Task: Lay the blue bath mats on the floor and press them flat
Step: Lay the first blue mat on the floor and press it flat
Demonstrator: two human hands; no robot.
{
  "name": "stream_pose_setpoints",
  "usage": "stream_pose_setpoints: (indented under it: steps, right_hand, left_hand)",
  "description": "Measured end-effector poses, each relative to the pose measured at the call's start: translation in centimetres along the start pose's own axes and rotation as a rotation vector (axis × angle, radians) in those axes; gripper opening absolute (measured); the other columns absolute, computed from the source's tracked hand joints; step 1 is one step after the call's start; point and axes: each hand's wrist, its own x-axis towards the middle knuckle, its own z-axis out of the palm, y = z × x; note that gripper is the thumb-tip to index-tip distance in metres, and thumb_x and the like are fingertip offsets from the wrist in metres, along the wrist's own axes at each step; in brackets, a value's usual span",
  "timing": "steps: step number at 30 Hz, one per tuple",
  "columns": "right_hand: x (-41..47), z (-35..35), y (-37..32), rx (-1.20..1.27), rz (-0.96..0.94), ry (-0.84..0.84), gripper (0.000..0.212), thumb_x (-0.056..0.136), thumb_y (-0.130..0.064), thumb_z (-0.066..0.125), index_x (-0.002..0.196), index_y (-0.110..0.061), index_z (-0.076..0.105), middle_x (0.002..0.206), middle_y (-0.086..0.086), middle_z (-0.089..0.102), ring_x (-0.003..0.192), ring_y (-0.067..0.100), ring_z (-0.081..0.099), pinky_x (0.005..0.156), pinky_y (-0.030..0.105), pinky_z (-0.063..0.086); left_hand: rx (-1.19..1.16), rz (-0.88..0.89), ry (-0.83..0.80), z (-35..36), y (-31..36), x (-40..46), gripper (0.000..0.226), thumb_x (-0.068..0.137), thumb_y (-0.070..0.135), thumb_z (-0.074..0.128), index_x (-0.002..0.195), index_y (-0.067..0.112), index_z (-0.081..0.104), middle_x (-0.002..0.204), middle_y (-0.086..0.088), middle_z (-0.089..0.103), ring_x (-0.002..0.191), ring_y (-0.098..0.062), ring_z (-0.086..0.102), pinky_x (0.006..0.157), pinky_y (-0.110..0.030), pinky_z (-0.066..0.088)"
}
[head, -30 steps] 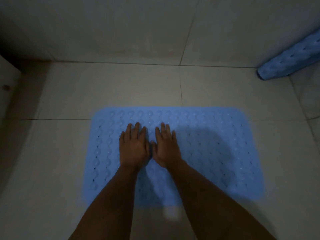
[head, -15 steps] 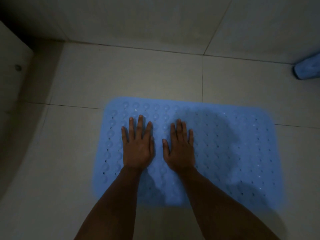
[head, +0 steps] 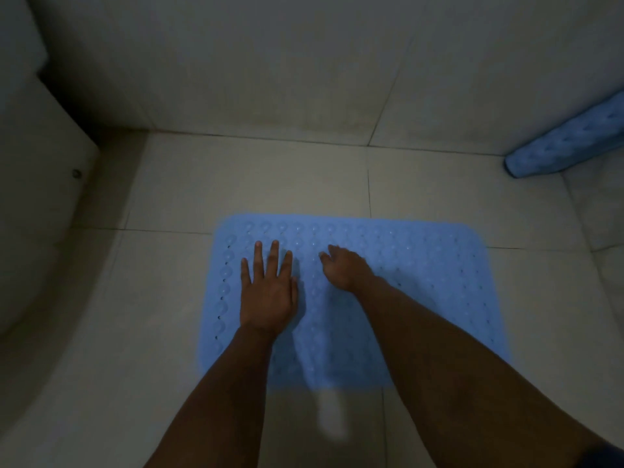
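- Blue bath mat (head: 422, 292), studded and perforated, lies spread on the tiled floor (head: 256, 184) near the wall.
- Left hand (head: 266, 292) rests palm-down on the mat's left part, fingers straight and spread.
- Right hand (head: 342, 266) touches the mat beside it; fingers foreshortened, apparently loosely extended, gripping nothing.
- Step in hand, as judged: pressing this mat flat.
- Second blue mat (head: 567, 146), still rolled or folded, lies at the right edge; laying it out likely follows.

A dim bathroom: tiled floor (head: 236, 184), blue bath mat (head: 422, 282).
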Motion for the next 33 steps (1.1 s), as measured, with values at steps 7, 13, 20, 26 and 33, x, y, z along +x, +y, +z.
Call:
stream_pose_setpoints:
  steps: [7, 13, 20, 26, 33]
  right_hand:
    - [0.3, 0.3, 2.8, 0.128, -0.093, 0.303, 0.046, 0.105, -0.034, 0.040, 0.145, -0.014, 0.050, 0.158, 0.012, 0.039, 0.151, 0.032, 0.026, 0.121, 0.052, 0.026]
    - [1.3, 2.1, 5.8, 0.042, -0.195, 0.450, 0.050, 0.101, -0.046, 0.038, 0.137, -0.019, 0.059, 0.155, 0.011, 0.045, 0.150, 0.033, 0.028, 0.118, 0.054, 0.030]
    - [2.2, 3.2, 6.9, -0.027, -0.216, 0.574, 0.043, 0.101, -0.039, 0.038, 0.135, -0.022, 0.058, 0.160, 0.007, 0.037, 0.153, 0.032, 0.021, 0.119, 0.057, 0.025]
    - [2.6, 3.8, 6.0, 0.007, -0.178, 0.610, 0.051, 0.102, -0.047, 0.029, 0.138, -0.024, 0.056, 0.163, 0.006, 0.031, 0.155, 0.029, 0.014, 0.122, 0.058, 0.016]
    - [0.6, 4.1, 5.2, 0.012, -0.133, 0.563, 0.053, 0.100, -0.051, 0.029, 0.136, -0.026, 0.058, 0.163, 0.007, 0.031, 0.155, 0.028, 0.013, 0.122, 0.058, 0.011]
  left_hand:
    - [-0.050, 0.061, -0.063, 4.7, 3.0, 2.4, 0.067, 0.103, 0.048, 0.023, 0.157, 0.013, 0.042, 0.168, -0.015, 0.027, 0.158, -0.041, 0.013, 0.124, -0.064, 0.021]
    - [-0.004, 0.143, -0.030, 9.3, 3.7, 3.8, 0.077, 0.105, 0.060, 0.028, 0.164, 0.012, 0.021, 0.173, -0.016, 0.010, 0.161, -0.035, 0.000, 0.127, -0.062, 0.007]
    - [-0.016, 0.129, -0.037, 8.9, 3.8, 3.9, 0.085, 0.103, 0.066, 0.027, 0.165, 0.010, 0.013, 0.173, -0.015, 0.002, 0.161, -0.031, -0.005, 0.127, -0.060, 0.007]
    - [-0.006, 0.129, -0.068, 8.8, 3.6, 3.9, 0.085, 0.103, 0.067, 0.024, 0.166, 0.011, 0.009, 0.174, -0.015, -0.002, 0.161, -0.030, -0.008, 0.128, -0.060, 0.006]
    - [-0.122, 0.147, -0.169, 7.7, 3.3, 4.1, 0.097, 0.091, 0.073, 0.029, 0.166, 0.013, 0.013, 0.174, -0.013, 0.000, 0.161, -0.029, -0.009, 0.129, -0.057, -0.001]
